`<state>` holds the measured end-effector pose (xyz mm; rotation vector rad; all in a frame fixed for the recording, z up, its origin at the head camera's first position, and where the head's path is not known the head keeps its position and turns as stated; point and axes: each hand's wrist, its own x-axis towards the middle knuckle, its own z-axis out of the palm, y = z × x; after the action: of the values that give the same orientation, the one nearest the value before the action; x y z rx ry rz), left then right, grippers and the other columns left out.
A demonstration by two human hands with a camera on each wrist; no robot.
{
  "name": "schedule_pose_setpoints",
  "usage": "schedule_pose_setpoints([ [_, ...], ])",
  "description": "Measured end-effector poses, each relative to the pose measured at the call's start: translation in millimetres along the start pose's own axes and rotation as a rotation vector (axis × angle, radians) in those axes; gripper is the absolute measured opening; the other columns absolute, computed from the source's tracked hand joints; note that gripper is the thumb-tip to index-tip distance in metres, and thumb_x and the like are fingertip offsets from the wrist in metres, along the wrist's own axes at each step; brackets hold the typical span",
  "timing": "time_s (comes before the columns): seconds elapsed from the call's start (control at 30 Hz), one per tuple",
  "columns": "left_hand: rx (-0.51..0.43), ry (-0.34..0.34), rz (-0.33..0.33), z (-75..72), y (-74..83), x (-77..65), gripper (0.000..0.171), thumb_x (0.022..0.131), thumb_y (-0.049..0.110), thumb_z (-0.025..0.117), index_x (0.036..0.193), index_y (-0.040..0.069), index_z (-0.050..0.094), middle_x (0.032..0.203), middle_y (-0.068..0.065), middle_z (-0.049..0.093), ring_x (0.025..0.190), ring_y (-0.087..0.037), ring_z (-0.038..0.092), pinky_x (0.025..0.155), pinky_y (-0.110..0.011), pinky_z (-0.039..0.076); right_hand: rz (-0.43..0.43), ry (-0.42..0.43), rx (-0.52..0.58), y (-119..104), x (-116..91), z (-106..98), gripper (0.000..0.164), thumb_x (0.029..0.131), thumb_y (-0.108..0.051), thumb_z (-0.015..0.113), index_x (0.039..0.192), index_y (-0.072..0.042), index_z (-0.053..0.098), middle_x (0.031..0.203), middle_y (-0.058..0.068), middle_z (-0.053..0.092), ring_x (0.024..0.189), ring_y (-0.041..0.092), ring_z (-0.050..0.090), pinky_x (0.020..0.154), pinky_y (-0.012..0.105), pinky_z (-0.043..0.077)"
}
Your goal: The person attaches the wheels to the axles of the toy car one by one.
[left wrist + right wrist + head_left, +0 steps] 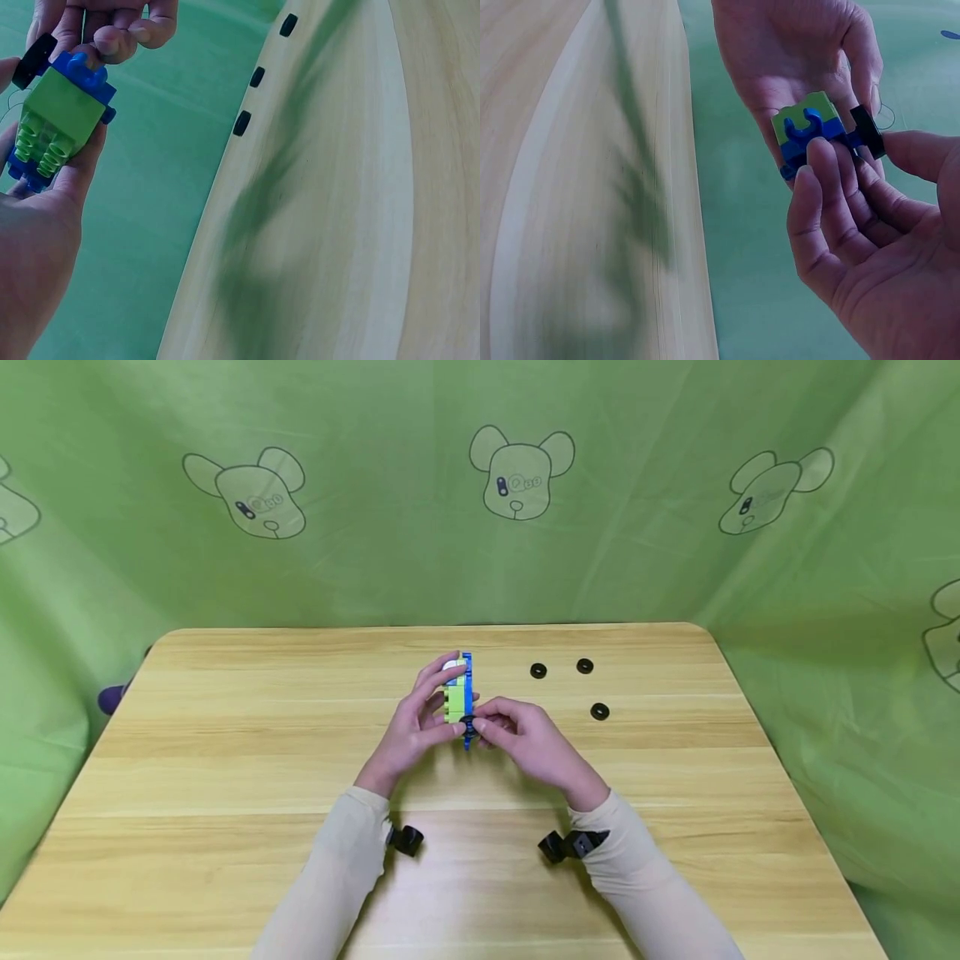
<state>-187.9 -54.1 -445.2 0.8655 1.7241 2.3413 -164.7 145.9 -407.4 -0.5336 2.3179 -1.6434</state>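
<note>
My left hand [405, 731] grips a toy vehicle built of blocks [456, 700], held above the table with its blue base turned to the right. Its body is green with studs, as the left wrist view shows. A blue hook [802, 126] sticks out at one end of the base. On the side of the base sits a black toy wheel [868, 132], on a blue axle end. My right hand [528, 739] pinches at this wheel, thumb against its outer face, with its other fingers curled by the blue base.
Three loose black wheels lie on the wooden table [225, 760] to the right: a left one [538, 671], a far one [585, 666] and a nearer one [600, 712]. Green curtains [390, 552] hang behind and beside the table. A purple object [111, 699] shows past the left edge.
</note>
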Motion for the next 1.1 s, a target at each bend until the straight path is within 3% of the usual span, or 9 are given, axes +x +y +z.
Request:
schedule_pose_setpoints([
  [0.4, -0.030, -0.018, 0.012, -1.1, -0.3, -1.1, 0.070, 0.082, -0.016, 0.062, 0.146, -0.003, 0.039, 0.160, -0.006, 0.015, 0.124, -0.056, 0.041, 0.101, -0.048, 0.045, 0.025, -0.024, 0.124, 1.9, 2.4, 0.7, 0.023, 0.099, -0.007, 0.057, 0.114, 0.011, 0.061, 0.094, 0.015, 0.069, 0.091, 0.047, 0.064, 0.083, 0.049, 0.055],
  [0.67, -0.026, -0.030, 0.022, -0.8, -0.1, -0.7, 0.071, 0.082, -0.016, 0.062, 0.147, -0.003, 0.037, 0.161, -0.006, 0.014, 0.124, -0.055, 0.042, 0.101, -0.049, 0.045, 0.020, -0.025, 0.136, 1.1, 2.1, 0.3, 0.022, 0.099, -0.006, 0.057, 0.113, 0.010, 0.060, 0.093, 0.015, 0.070, 0.089, 0.043, 0.065, 0.083, 0.051, 0.055],
  [1.1, 0.007, -0.017, 0.009, -0.1, 1.3, -0.2, 0.073, 0.081, -0.016, 0.062, 0.148, -0.001, 0.038, 0.160, -0.002, 0.016, 0.127, -0.053, 0.040, 0.101, -0.046, 0.046, 0.013, -0.039, 0.160, 2.8, 3.4, -0.9, 0.021, 0.099, -0.004, 0.057, 0.113, 0.011, 0.059, 0.093, 0.017, 0.069, 0.091, 0.052, 0.061, 0.084, 0.057, 0.052],
])
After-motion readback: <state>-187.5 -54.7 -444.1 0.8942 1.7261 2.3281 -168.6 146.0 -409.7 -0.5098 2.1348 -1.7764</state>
